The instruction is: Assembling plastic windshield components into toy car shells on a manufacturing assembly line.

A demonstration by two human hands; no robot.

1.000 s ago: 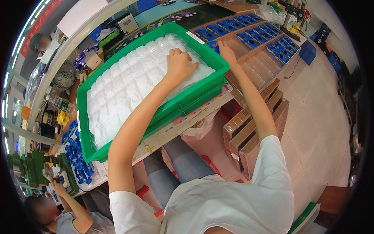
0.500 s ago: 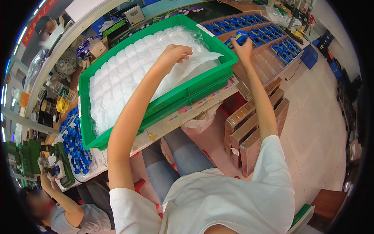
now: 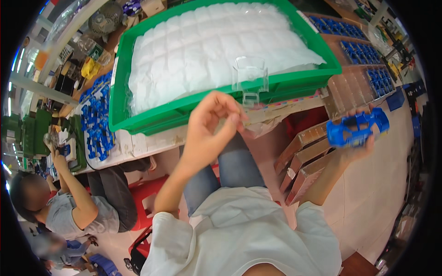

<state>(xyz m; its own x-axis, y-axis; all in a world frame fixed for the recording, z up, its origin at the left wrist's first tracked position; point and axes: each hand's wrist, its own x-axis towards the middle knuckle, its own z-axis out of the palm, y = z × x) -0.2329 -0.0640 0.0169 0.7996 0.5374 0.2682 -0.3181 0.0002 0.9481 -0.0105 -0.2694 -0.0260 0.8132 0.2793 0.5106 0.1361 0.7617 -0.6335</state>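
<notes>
In my right hand (image 3: 364, 146) is a blue toy car body shell (image 3: 348, 130) with cut-out window openings, held out over the floor to the right. My left hand (image 3: 212, 129) is closed in a pinch in front of the green tray (image 3: 184, 112). A clear moulded plastic part (image 3: 251, 76) stands up from its fingertips, overlapping the tray's near rim; the exact grip is hard to see through the clear plastic. White tissue-like sheets (image 3: 202, 50) cover rows of lumpy contents inside the tray.
Beyond the tray's right end, clear compartment trays hold several blue car shells (image 3: 359, 51). More blue parts (image 3: 97, 124) lie piled at the left. Brown cartons (image 3: 304, 161) stand below the table edge. A co-worker (image 3: 87, 202) sits at the left.
My left hand has drawn back from the tray toward me, bringing out the clear part. My right hand has brought the blue car shell from the compartment trays nearer to me.
</notes>
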